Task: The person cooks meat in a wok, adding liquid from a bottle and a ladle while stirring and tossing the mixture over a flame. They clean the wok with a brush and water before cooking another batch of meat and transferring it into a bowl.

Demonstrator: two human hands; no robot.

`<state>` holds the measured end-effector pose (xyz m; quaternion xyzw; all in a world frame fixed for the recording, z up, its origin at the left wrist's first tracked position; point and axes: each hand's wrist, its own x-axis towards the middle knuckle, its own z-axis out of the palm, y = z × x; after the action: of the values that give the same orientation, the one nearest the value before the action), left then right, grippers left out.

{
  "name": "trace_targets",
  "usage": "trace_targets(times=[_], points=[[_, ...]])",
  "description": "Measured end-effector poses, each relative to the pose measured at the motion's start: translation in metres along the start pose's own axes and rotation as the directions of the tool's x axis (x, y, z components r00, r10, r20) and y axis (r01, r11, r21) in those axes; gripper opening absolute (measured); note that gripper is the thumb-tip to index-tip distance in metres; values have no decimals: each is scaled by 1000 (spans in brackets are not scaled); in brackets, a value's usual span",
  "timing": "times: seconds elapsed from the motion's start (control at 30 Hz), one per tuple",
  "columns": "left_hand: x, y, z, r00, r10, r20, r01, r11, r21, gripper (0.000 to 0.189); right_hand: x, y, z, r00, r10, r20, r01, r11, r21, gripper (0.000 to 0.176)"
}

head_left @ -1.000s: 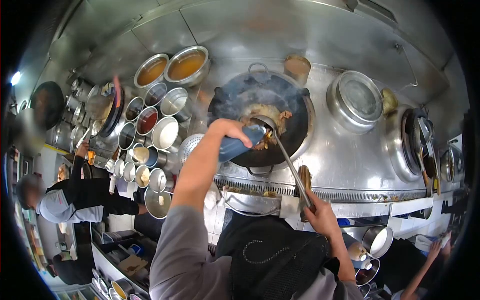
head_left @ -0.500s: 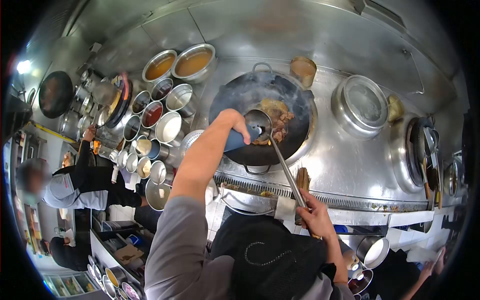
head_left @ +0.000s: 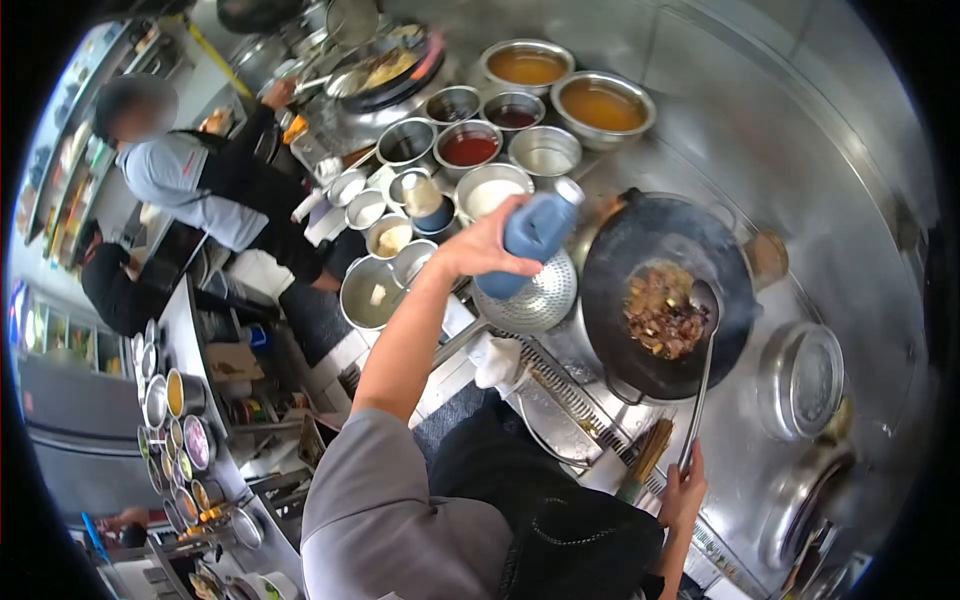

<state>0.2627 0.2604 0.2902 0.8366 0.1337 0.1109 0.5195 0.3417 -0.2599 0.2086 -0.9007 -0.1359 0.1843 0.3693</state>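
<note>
Wok (head_left: 640, 240): your L hand (head_left: 480, 245) clamps blue bottle (head_left: 532, 235) left of it, R hand (head_left: 685, 490) grips ladle (head_left: 700, 375) resting in it; prob. seasoning step, next needs stirring.

Light is bright and even and falls from above, leaving only soft, short shadows. The steel wall (head_left: 800, 120) and counter (head_left: 735, 435) give back broad pale glare, while the wok (head_left: 640, 240) stays matte and dark. The fisheye lens bows straight edges into curves and squeezes things small toward the rim, where a black ring closes the view. The bottle (head_left: 535, 235) in the left hand (head_left: 480, 248) looks slightly motion-soft. The ladle (head_left: 700, 380) in the right hand (head_left: 685, 490) reads sharper. The far left edge is smeared and hard to read.
</note>
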Motion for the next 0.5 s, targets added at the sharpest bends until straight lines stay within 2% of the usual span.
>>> trace_targets(times=[0.03,0.07,0.1,0.13,0.17,0.2,0.23,0.27,0.3,0.33,0.37,0.4,0.43,0.47,0.5], points=[[-8,-24,-18,990,18,-142,-22,999,-29,109,-8,-18,9,991,122,61,-133,969,206,62],[-17,-39,-36,957,32,-290,-46,998,-41,113,-13,-33,16,961,239,138,-274,877,394,61],[-26,-54,-54,909,44,-414,-63,997,-33,116,-11,-41,20,958,252,139,-286,881,376,61],[-37,-49,-67,842,-52,-536,18,997,-70,113,-9,-50,24,913,262,312,-408,578,707,59],[-42,-46,-85,809,-43,-586,-17,995,-96,108,-10,-59,27,871,201,449,-479,137,867,58],[-46,-41,-103,701,24,-713,107,985,139,101,-10,-64,31,874,252,416,-456,128,881,58],[-40,-58,-118,587,-33,-809,147,987,66,91,-9,-67,34,857,194,478,-487,-1,873,58],[-37,-72,-131,581,-91,-809,-17,992,-124,89,-10,-70,34,848,123,516,-502,-129,855,57],[-29,-102,-151,475,91,-875,-15,995,95,90,-16,-97,40,882,247,402,-452,200,869,57],[-17,-118,-166,425,116,-898,-60,993,101,95,-15,-122,46,902,332,275,-417,511,752,56],[-9,-135,-174,345,163,-924,38,982,187,98,-10,-130,46,922,327,207,-380,656,652,57],[1,-169,-189,330,180,-927,4,981,192,101,-8,-136,49,938,310,153,-343,779,525,57],[9,-180,-191,335,141,-932,65,983,172,102,-3,-134,52,943,322,84,-323,825,464,57],[14,-188,-192,337,105,-936,129,979,157,102,6,-123,57,962,273,-26,-253,918,307,55],[20,-202,-193,361,100,-927,114,982,151,102,18,-125,61,968,229,-100,-219,970,105,54]])
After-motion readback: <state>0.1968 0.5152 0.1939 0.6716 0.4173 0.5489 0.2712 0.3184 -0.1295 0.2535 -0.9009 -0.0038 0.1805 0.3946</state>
